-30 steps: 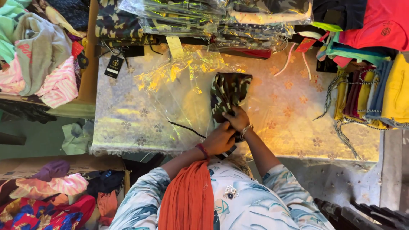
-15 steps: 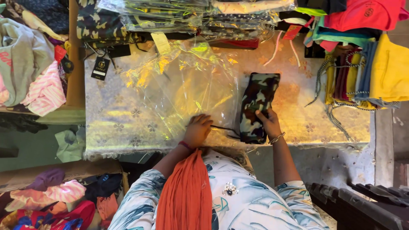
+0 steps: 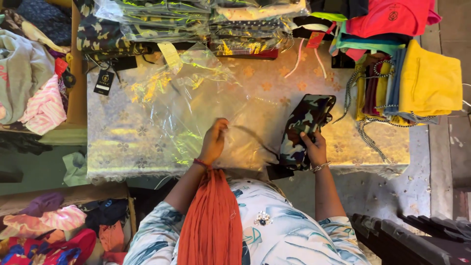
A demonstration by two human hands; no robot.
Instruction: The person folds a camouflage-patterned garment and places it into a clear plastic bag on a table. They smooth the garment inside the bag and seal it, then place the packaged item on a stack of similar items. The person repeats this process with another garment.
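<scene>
Head view: your left hand (image 3: 214, 141) is closed in a pinch on the near edge of the clear plastic bag (image 3: 191, 105), which lies spread and crumpled across the tabletop (image 3: 115, 142) and extends away from that hand toward the far side. Your right hand (image 3: 314, 147) grips the folded camouflage garment (image 3: 305, 128) along its near right edge, fingers wrapped over the cloth, thumb side not visible. The garment is held tilted, its lower end near the front edge of the tabletop and its upper end pointing away. It sits just right of the bag, between your two hands, which are well apart. A stack of bagged garments (image 3: 196, 24) lies along the far edge; a yellow folded cloth (image 3: 429, 81) sits at the right.
</scene>
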